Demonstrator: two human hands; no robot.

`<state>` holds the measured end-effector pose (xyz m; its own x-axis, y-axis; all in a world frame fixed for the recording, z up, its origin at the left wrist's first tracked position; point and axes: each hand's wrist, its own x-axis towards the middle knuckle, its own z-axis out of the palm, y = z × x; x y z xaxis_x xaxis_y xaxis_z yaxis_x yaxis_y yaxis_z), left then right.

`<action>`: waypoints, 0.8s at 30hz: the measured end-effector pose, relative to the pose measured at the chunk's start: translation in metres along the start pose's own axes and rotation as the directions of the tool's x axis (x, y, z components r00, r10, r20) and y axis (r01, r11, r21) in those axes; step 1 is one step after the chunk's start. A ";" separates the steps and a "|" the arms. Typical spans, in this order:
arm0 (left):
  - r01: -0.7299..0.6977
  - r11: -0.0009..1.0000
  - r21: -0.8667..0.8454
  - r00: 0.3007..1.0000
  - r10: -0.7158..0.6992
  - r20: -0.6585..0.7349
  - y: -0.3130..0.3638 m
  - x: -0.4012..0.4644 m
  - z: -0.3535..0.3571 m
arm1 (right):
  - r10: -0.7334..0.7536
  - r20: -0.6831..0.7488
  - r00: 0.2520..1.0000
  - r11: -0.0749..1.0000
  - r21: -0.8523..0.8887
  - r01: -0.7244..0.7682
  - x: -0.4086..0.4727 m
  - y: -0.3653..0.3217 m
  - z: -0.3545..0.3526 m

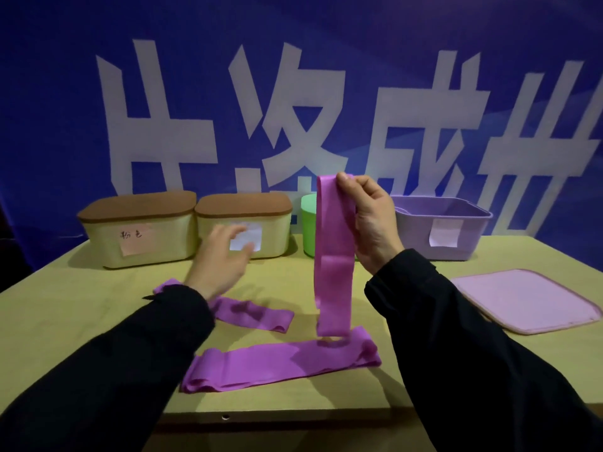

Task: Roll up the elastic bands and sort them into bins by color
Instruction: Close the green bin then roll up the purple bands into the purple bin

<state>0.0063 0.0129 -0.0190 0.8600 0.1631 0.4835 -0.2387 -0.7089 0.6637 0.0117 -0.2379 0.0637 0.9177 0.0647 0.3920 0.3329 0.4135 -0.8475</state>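
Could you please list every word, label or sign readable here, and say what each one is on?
"粉色", handwritten on the pink note stuck to the left bin.
Large white characters on the blue banner: cropped and partly hidden; only "成" reads with fair confidence.
White note on the middle bin: partly behind the blurred left hand; no readable writing.
Note on the purple bin: no readable writing.
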 end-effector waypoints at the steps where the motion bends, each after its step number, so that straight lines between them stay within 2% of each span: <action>1: -0.036 0.981 -0.193 0.990 0.061 0.125 0.026 -0.003 0.011 | -0.004 -0.004 1.000 1.000 0.006 0.004 -0.001 0.001 0.002; 3: 0.001 0.877 -0.481 0.950 0.150 0.275 0.066 -0.009 0.030 | 0.000 0.005 1.000 0.999 0.041 0.000 -0.001 0.001 0.005; 6: 0.014 0.772 -0.636 0.950 0.188 0.250 0.090 -0.010 0.051 | -0.003 0.014 1.000 0.997 0.071 0.002 -0.002 0.002 0.007; 10: 0.027 0.756 -0.654 0.953 0.178 0.245 0.086 -0.008 0.066 | -0.025 -0.034 0.999 0.999 0.039 0.026 -0.005 0.004 0.007; 12: 0.090 0.738 -0.669 0.937 0.165 0.309 0.082 -0.012 0.069 | -0.013 -0.045 0.999 0.997 0.080 0.017 -0.005 0.004 0.008; 16: 0.189 0.773 -0.605 0.875 0.147 0.460 0.069 -0.024 0.078 | -0.004 -0.074 0.997 0.990 0.140 0.015 -0.002 0.005 0.008; 21: 0.327 0.698 -0.636 0.849 0.078 0.522 0.050 -0.044 0.093 | -0.017 -0.181 0.983 0.981 0.186 0.051 0.015 0.011 -0.004; 24: 0.329 0.732 -0.596 0.848 0.049 0.528 0.043 -0.050 0.095 | -0.018 -0.255 0.967 0.976 0.207 0.073 0.025 0.017 -0.018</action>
<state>-0.0038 -0.0910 -0.0684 0.9556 -0.2590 0.1408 -0.1605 -0.0562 0.9854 0.0439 -0.2452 0.0525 0.9364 -0.1762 0.3034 0.3468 0.5965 -0.7238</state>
